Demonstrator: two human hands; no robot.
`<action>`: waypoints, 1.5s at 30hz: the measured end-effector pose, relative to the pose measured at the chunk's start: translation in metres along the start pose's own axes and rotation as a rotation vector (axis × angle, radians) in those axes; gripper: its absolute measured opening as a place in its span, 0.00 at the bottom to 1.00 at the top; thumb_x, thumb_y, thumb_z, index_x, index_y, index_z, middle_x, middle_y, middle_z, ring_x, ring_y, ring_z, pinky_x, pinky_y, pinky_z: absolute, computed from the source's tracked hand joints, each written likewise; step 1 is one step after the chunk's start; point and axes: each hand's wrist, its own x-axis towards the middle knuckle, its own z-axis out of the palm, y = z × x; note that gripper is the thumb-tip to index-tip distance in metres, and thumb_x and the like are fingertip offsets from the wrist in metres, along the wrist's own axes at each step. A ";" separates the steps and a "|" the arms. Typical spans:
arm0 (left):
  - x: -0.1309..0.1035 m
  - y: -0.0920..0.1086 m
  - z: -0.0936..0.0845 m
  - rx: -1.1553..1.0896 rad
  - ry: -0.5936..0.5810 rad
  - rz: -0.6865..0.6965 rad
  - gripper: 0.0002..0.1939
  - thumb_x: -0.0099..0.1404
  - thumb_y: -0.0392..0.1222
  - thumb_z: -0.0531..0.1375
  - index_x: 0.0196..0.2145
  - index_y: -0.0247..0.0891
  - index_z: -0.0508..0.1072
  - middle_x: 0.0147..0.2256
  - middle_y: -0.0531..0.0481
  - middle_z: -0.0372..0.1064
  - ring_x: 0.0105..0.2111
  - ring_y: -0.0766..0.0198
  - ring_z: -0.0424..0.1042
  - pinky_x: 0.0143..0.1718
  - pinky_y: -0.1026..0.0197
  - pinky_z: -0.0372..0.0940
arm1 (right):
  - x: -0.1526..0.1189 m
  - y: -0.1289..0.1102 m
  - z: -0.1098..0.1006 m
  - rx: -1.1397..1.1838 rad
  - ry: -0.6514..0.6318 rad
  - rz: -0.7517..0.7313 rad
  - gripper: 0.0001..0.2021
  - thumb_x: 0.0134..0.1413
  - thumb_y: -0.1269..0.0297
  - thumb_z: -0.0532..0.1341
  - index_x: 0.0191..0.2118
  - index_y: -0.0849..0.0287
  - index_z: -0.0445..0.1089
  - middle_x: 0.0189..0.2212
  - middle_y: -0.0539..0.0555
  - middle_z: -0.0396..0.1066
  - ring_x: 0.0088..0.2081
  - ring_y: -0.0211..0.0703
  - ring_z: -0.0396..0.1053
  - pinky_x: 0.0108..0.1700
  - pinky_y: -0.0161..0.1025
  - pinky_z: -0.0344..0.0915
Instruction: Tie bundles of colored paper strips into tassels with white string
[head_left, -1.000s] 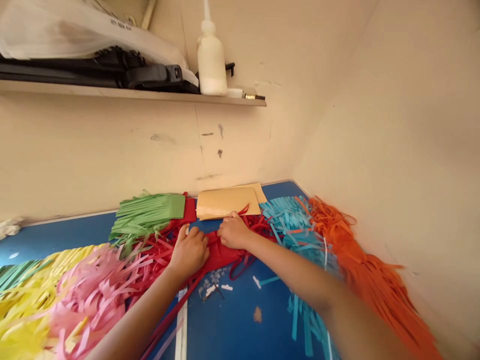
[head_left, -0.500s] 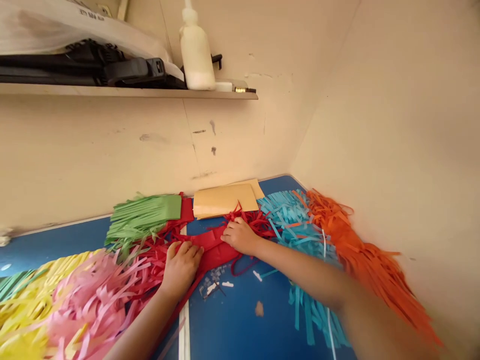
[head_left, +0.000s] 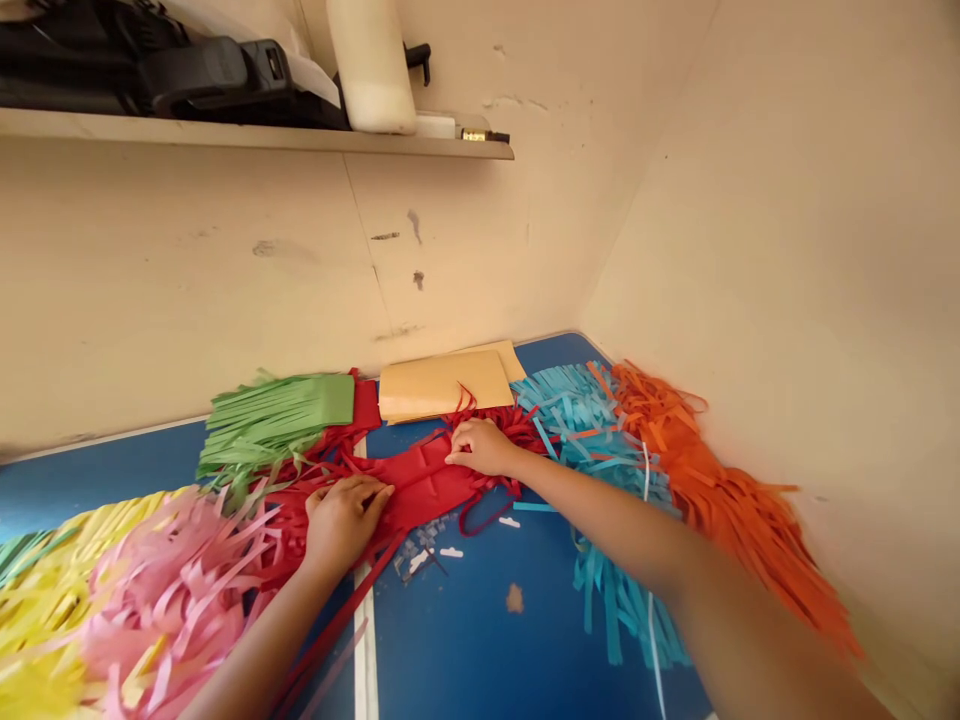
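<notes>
A strip of red fringed paper (head_left: 424,475) lies across the table under both hands, its smooth uncut band in the middle and loose cut strands at either end. My left hand (head_left: 345,522) is at the band's left part, thumb and fingers closed on its edge. At the right part, my right hand (head_left: 484,447) pinches the red paper near the strands. Its fingertips are partly hidden. Pink fringed paper (head_left: 176,590) lies left of my left forearm, and blue fringed paper (head_left: 600,460) spreads beneath and beyond my right forearm.
Green fringed paper (head_left: 277,405) and a folded tan sheet (head_left: 442,385) lie along the wall. Yellow fringe (head_left: 45,620) is at left, orange fringe (head_left: 720,500) at right. Small scraps (head_left: 424,550) and a white cord (head_left: 651,600) rest on the blue table (head_left: 450,650). Above is a shelf (head_left: 262,135) with a bottle (head_left: 373,70).
My left hand has slid left along the red paper, baring more of its flat band. My right hand stays near the right end. The view has tilted down slightly.
</notes>
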 end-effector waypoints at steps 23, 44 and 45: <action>0.023 0.032 -0.004 0.245 0.094 0.478 0.15 0.68 0.35 0.52 0.34 0.40 0.78 0.29 0.46 0.75 0.34 0.55 0.71 0.54 0.38 0.54 | 0.006 -0.030 0.006 -0.477 0.099 -0.451 0.12 0.65 0.65 0.56 0.32 0.59 0.74 0.35 0.55 0.75 0.42 0.47 0.62 0.49 0.52 0.51; -0.005 -0.002 0.005 0.007 0.063 0.264 0.16 0.69 0.41 0.51 0.37 0.44 0.80 0.37 0.46 0.79 0.40 0.55 0.74 0.45 0.49 0.62 | -0.015 -0.002 0.001 -0.190 0.026 -0.213 0.08 0.63 0.61 0.62 0.36 0.53 0.79 0.38 0.52 0.78 0.44 0.43 0.65 0.47 0.45 0.48; -0.004 -0.003 0.006 -0.011 0.055 0.236 0.16 0.69 0.43 0.52 0.36 0.45 0.80 0.37 0.46 0.79 0.39 0.55 0.75 0.44 0.51 0.63 | -0.015 0.000 -0.001 -0.175 0.015 -0.197 0.07 0.62 0.61 0.63 0.36 0.52 0.79 0.38 0.51 0.78 0.44 0.43 0.65 0.47 0.45 0.48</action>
